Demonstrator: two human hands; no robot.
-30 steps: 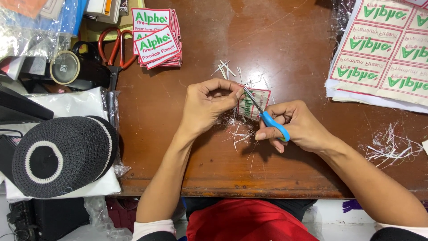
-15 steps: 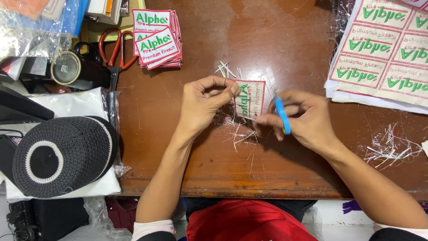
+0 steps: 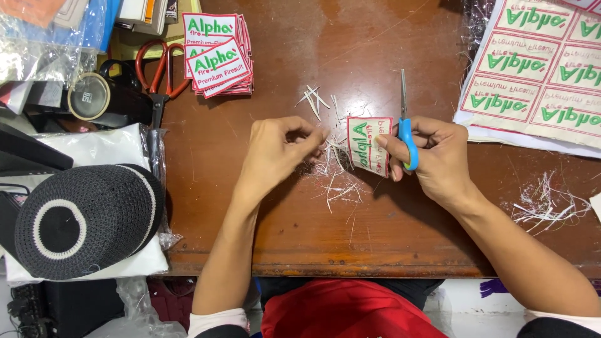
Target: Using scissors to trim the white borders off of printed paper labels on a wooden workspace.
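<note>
My right hand (image 3: 438, 159) grips both the patch (image 3: 369, 145) and the blue-handled scissors (image 3: 405, 125), blades pointing toward the surface's far edge. My left hand (image 3: 278, 153), fingers pinched on nothing I can make out, sits just left of the patch's upright long edge.

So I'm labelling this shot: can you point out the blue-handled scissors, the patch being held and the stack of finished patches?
blue-handled scissors (image 3: 408, 143): head view, on the blue handle.
held patch (image 3: 366, 143): head view, on its white middle.
stack of patches (image 3: 216, 56): head view, on the top patch.
</note>
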